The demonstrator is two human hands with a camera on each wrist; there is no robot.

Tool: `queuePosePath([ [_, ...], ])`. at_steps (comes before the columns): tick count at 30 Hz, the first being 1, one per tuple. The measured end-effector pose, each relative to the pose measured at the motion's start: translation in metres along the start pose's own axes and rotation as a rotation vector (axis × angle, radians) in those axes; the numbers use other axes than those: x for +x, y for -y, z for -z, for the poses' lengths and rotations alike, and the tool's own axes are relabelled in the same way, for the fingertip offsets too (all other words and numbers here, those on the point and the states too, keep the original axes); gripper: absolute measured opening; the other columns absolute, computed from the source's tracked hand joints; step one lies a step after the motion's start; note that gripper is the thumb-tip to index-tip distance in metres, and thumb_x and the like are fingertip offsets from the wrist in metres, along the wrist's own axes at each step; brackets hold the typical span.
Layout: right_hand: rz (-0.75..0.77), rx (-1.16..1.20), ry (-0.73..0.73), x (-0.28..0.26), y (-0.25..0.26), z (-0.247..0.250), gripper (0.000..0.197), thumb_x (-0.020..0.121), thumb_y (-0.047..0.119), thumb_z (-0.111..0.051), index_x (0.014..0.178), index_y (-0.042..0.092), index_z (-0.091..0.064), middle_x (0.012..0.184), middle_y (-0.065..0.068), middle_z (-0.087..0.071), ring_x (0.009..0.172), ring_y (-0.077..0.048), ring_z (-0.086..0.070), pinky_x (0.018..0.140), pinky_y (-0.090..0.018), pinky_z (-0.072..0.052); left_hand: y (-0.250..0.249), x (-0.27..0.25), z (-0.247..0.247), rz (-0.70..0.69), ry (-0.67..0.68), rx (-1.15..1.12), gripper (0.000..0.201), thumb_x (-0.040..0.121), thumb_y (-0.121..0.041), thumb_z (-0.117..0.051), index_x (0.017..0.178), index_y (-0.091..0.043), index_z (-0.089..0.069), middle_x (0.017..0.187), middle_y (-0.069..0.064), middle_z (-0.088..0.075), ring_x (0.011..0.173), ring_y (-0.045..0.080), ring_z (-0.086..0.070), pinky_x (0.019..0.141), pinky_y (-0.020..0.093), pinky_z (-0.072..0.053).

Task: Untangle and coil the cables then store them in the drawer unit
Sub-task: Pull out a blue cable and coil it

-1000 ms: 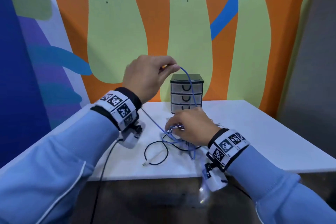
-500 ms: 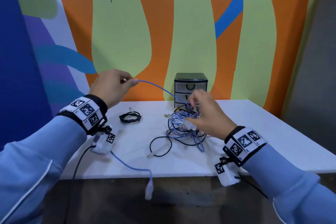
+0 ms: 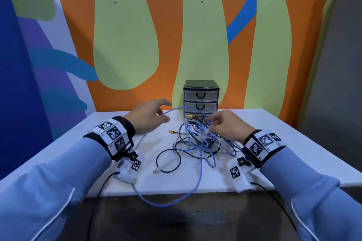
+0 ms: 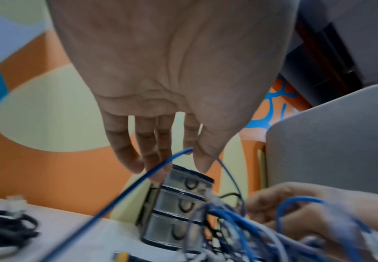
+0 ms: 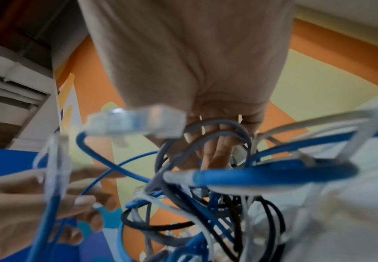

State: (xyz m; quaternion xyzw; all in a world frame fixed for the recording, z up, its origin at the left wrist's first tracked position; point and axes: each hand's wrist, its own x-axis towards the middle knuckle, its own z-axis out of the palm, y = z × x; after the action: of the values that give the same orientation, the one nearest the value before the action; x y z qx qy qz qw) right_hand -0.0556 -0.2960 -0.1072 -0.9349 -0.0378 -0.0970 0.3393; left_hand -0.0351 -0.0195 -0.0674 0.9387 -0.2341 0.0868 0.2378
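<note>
Barely started, I'd say: the cable tangle (image 3: 197, 139) is one knot on the white worktop (image 3: 293, 148), in front of the drawer unit (image 3: 201, 99), drawers closed. Right hand (image 3: 227, 126) pinches the tangle; left hand (image 3: 149, 117), fingers spread, has a blue ethernet cable (image 3: 174, 109) running across it. Colourful mural wall (image 3: 125, 45) behind.

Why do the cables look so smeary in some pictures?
Head view: mostly sharp, the drawers are crisp, only the left hand is a little soft. Left wrist view: the blue cable and right hand smear. Right wrist view: blurriest, the clear plug is out of focus.
</note>
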Motion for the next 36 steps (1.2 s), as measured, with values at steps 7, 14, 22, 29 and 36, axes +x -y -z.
queuePosePath([
  [7, 0.019, 0.007, 0.070, -0.005, 0.009, -0.016, 0.034, 0.084, 0.026, -0.078, 0.112, 0.033, -0.062, 0.087, 0.009, -0.062, 0.074, -0.018, -0.061, 0.079, -0.042, -0.055, -0.058, 0.006, -0.022, -0.185, -0.021, -0.017, 0.042, 0.100, -0.026, -0.068, 0.142, -0.031, -0.062, 0.118, -0.001, -0.063, 0.100, 0.018, -0.067, 0.087, 0.034, -0.054],
  [14, -0.130, -0.128, 0.122, -0.016, 0.017, -0.012, 0.064, 0.083, 0.042, -0.082, 0.121, 0.021, -0.036, 0.095, 0.001, -0.055, 0.079, -0.014, -0.054, 0.065, -0.034, -0.040, -0.071, 0.028, -0.055, -0.159, -0.017, 0.195, 0.017, 0.098, -0.033, -0.073, 0.095, -0.018, -0.080, 0.076, 0.001, -0.066, 0.078, 0.027, -0.065, 0.062, 0.031, -0.039],
  [22, -0.148, -0.046, 0.110, -0.010, 0.006, 0.000, 0.044, 0.079, 0.023, -0.089, 0.119, 0.018, -0.070, 0.098, -0.004, -0.070, 0.081, -0.019, -0.063, 0.074, -0.031, -0.051, -0.057, 0.033, -0.054, -0.146, -0.131, -0.125, 0.024, 0.100, -0.036, -0.072, 0.080, -0.025, -0.076, 0.051, -0.011, -0.055, 0.054, 0.007, -0.049, 0.052, 0.026, -0.032],
  [29, 0.210, -0.487, -0.497, -0.003, 0.002, 0.018, 0.062, 0.079, 0.009, -0.079, 0.127, 0.038, -0.053, 0.114, 0.005, -0.068, 0.110, -0.027, -0.060, 0.089, -0.044, -0.039, -0.021, 0.025, -0.019, -0.027, -0.323, -0.367, 0.024, 0.100, -0.041, -0.070, 0.087, -0.024, -0.081, 0.069, -0.003, -0.065, 0.075, 0.022, -0.056, 0.065, 0.030, -0.037],
  [36, 0.396, -0.937, -0.198, -0.010, 0.002, 0.016, 0.071, 0.070, -0.012, -0.054, 0.125, 0.032, -0.045, 0.113, 0.008, -0.061, 0.113, -0.024, -0.050, 0.093, -0.049, -0.031, 0.017, 0.005, -0.007, 0.173, -0.428, -0.419, 0.032, 0.103, -0.034, -0.066, 0.079, -0.016, -0.078, 0.062, 0.001, -0.047, 0.059, 0.023, -0.037, 0.060, 0.033, -0.029],
])
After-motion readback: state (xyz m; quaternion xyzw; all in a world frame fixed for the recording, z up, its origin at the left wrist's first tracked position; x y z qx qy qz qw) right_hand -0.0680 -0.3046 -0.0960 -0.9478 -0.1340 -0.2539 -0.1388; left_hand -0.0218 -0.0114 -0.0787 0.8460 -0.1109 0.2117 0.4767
